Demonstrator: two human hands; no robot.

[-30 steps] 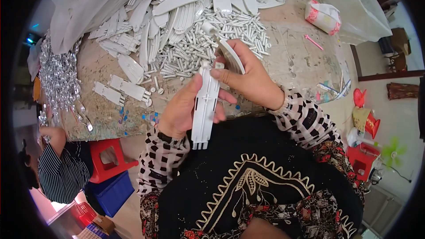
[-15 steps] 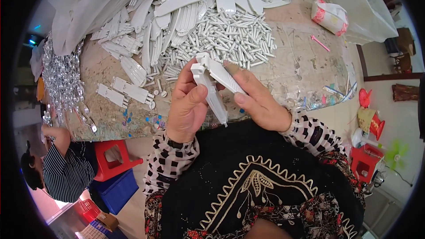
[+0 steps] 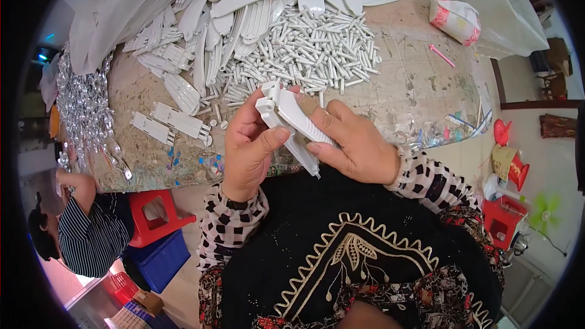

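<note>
My left hand (image 3: 245, 153) is closed around a long, narrow white plastic piece (image 3: 303, 156), with its blocky end up and its thin end pointing down toward my lap. Between thumb and fingers, my right hand (image 3: 361, 145) grips a curved white plastic piece with a ribbed surface (image 3: 297, 116). The two pieces meet at their upper ends and lie at a narrow angle. Whether they are fastened there, I cannot tell. Just beyond my hands spreads a heap of small white pins (image 3: 323, 49).
Flat white plastic parts (image 3: 251, 1) are piled at the back. Two white plates (image 3: 177, 123) lie left on the worn table (image 3: 402, 94). Silver strips (image 3: 85, 109) hang at the far left. A tissue pack (image 3: 454, 19) and pink stick (image 3: 442, 55) lie right. A person (image 3: 91, 231) sits lower left.
The curved ribbed piece has turned and now sits closer against the long piece. Both pieces have shifted slightly toward me, and my right hand's fingers are more bent.
</note>
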